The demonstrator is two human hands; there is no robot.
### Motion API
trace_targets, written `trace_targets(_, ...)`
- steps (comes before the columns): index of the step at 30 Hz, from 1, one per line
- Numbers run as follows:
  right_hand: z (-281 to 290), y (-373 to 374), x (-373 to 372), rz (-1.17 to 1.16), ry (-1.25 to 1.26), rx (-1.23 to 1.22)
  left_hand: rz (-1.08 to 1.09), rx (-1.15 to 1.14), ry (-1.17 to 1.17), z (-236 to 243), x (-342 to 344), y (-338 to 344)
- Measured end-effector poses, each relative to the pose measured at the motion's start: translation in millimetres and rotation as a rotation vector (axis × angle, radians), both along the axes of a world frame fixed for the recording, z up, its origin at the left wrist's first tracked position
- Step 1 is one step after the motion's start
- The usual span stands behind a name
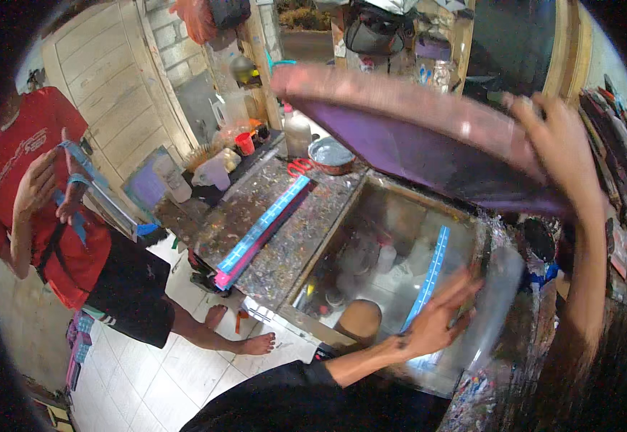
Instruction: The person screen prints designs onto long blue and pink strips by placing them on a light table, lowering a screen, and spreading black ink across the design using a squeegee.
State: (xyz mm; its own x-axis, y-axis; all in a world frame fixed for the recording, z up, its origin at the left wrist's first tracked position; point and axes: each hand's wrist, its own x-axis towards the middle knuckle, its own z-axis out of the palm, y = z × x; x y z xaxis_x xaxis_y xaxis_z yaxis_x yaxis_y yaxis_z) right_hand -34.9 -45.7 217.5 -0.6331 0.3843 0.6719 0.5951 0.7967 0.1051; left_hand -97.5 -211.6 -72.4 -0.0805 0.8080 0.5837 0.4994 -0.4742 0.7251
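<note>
At upper right, my right hand (558, 137) grasped the raised frame (418, 115); lower down, my left hand (437, 317), fingers unclenched, was near a blue strip (428, 273).

Pale print (20, 151) on a red shirt (47, 115), tiny white marks along blue strips (430, 270), none legible

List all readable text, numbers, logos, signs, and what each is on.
Red shirt: pale chest lettering, too blurred to quote.
Blue strip on glass pane: white marks, too small to read.
Second blue strip on speckled table: white marks, too small to read.
None legible.
</note>
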Motion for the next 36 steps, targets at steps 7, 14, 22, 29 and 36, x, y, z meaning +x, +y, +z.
trace_targets(7,-168,-165,52,0.033,-0.081,-0.203,0.525,-0.249,0.928,91,-94,-130)
trace_targets(14,-276,-158,88,0.109,-0.453,-0.987,0.267,-0.431,0.746,-54,-71,-195)
trace_targets(22,-348,-62,9,-0.007,-0.462,-0.526,0.208,-0.526,0.662,-66,-74,-190)
trace_targets(29,-341,180,-51,0.042,-0.301,-0.534,0.198,-0.770,0.527,-141,-79,-196)
trace_targets(36,-387,164,-26,0.098,-0.276,-0.554,0.104,-0.650,0.519,-121,-87,-192)
